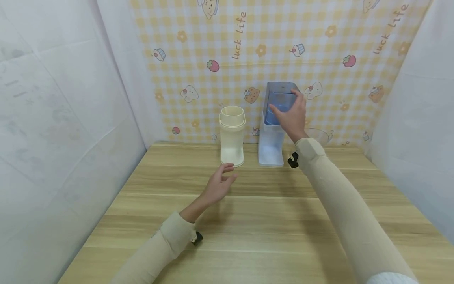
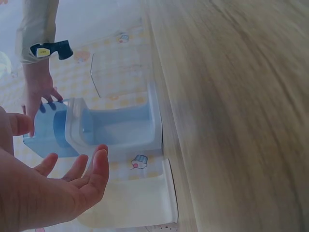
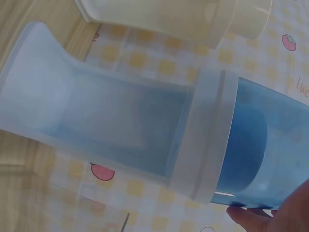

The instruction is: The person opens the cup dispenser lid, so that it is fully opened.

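Observation:
My right hand [image 1: 292,116] grips a see-through blue container [image 1: 274,108], thumb on one side and fingers on the other. The container sits on top of a white stand [image 1: 270,150] with an open front and a flat foot; together they look like a pet feeder or dispenser. To its left stands a similar cream dispenser [image 1: 232,138] with a round open top and a thin handle at its sides. My left hand [image 1: 217,185] is just in front of the cream foot, fingers loosely bent and holding nothing. In the left wrist view its palm and fingers [image 2: 99,169] show nothing between them.
A clear, box-like piece [image 2: 118,75] stands beside the white stand, largely behind my right arm in the head view. A yellow checked cloth [image 1: 198,79] hangs behind the wooden table [image 1: 248,236]. White sheets [image 1: 71,118] close off both sides.

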The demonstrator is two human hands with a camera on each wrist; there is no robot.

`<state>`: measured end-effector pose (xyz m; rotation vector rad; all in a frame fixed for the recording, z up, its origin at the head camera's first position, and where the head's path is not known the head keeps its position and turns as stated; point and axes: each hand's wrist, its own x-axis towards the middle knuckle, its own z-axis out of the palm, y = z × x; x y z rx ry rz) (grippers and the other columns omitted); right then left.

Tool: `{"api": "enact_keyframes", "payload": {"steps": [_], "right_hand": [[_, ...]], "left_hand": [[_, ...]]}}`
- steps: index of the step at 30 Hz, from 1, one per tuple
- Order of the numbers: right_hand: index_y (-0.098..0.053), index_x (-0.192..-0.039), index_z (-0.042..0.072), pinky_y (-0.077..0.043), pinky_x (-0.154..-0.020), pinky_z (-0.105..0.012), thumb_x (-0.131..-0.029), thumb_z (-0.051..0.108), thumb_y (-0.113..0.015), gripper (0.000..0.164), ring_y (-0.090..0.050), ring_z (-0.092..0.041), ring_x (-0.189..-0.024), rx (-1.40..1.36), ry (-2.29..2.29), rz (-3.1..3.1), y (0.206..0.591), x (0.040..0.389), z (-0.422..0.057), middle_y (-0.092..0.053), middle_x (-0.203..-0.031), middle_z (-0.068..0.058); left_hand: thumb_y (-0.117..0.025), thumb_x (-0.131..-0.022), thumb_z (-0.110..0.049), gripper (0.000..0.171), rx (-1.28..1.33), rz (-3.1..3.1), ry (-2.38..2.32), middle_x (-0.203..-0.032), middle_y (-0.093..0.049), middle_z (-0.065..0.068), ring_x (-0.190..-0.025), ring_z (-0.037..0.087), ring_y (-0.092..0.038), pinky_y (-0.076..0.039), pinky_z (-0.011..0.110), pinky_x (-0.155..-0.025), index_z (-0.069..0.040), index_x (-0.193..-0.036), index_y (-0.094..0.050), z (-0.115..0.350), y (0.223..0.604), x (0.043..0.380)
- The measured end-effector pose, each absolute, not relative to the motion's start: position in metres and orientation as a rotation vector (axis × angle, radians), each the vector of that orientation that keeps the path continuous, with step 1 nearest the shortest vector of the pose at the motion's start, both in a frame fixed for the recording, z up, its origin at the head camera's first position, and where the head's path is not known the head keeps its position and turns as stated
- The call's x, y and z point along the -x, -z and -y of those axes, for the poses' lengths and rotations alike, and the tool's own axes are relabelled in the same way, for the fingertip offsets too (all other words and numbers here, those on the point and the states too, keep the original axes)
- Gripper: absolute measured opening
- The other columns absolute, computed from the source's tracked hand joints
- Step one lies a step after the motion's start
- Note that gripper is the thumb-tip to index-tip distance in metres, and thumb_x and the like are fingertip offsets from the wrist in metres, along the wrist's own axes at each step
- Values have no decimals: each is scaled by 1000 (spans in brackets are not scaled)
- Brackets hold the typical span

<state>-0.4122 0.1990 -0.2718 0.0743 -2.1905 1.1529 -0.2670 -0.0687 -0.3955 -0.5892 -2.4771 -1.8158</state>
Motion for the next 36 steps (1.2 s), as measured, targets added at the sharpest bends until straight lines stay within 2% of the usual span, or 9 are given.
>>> {"api": "enact_keyframes", "payload": {"steps": [13,21,26,30,36], "right_hand": [[-25,-149,16,-47,-96,-45,-78,63,-74,98,-46,-33,-122,54,-1047,2229,275,427,-192,-34,-145,-14],[-28,-142,11,-49,-81,-46,-74,67,-75,99,-50,-36,-111,101,-970,2190,272,433,-187,-38,-140,-16],[-28,-149,20,-50,-81,-51,-77,69,-70,96,-49,-38,-113,130,-910,2197,274,434,-185,-35,-143,-17],[-31,-150,28,-50,-80,-55,-78,71,-66,91,-48,-41,-112,131,-872,2209,276,436,-184,-32,-145,-21],[-25,-152,32,-49,-86,-57,-71,79,-66,103,-46,-43,-118,123,-918,2240,279,435,-181,-30,-146,-23]], "left_hand": [[-54,-103,-24,46,650,2493,1770,-143,-49,20,-113,40,-60,-54,51,-90,-5,-144,-43,74,396,266],[-55,-103,-25,47,653,2486,1805,-144,-48,19,-114,40,-60,-54,52,-89,-6,-144,-43,75,396,266],[-55,-103,-20,47,630,2480,1842,-145,-46,22,-115,43,-58,-52,58,-90,-4,-145,-42,74,395,266],[-54,-102,-15,46,600,2497,1835,-144,-46,24,-115,45,-58,-51,58,-91,0,-144,-41,74,390,264],[-52,-102,-10,44,649,2512,1821,-142,-46,29,-113,46,-58,-52,56,-91,6,-141,-41,76,369,248]]}}
